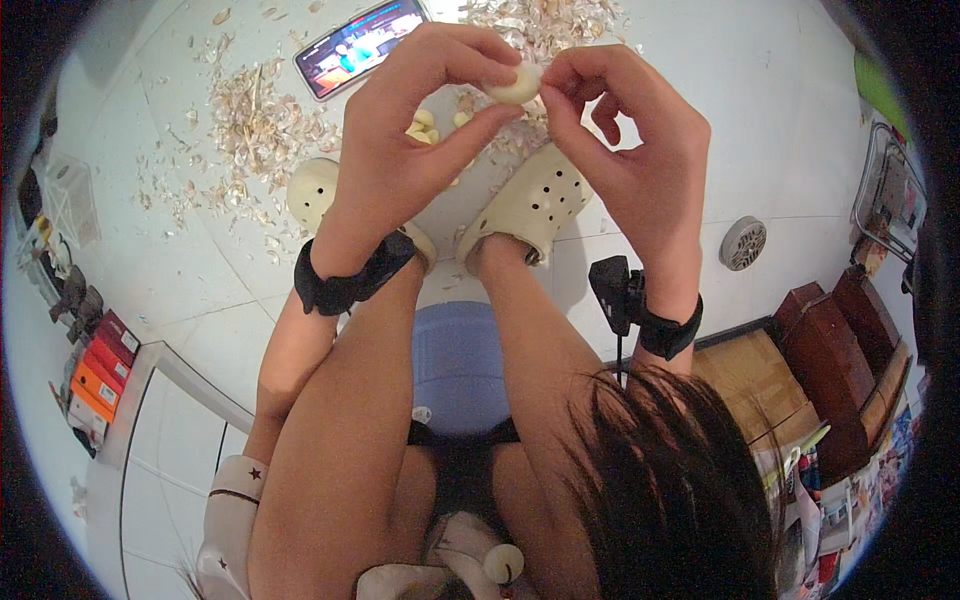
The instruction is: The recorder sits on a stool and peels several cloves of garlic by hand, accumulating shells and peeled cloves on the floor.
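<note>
My left hand [405, 127] holds a peeled, pale garlic clove [516, 86] between thumb and fingers, raised above the floor. The fingertips of my right hand [630, 135] pinch at the right edge of this clove; whether a shred of skin is between them is too small to tell. Below my left hand, several peeled garlic cloves [424, 127] lie on the floor, partly hidden by that hand. Papery garlic skins [259, 124] are strewn to the left, and another heap of skins [555, 26] spreads behind my hands.
A lit smartphone [360, 46] lies beyond my left hand. My feet wear cream clogs [551, 187], with a blue plastic stool [459, 360] between my legs. A round floor drain [743, 244] is at right, near cardboard boxes [750, 375]. Shoe boxes [101, 375] stand at left.
</note>
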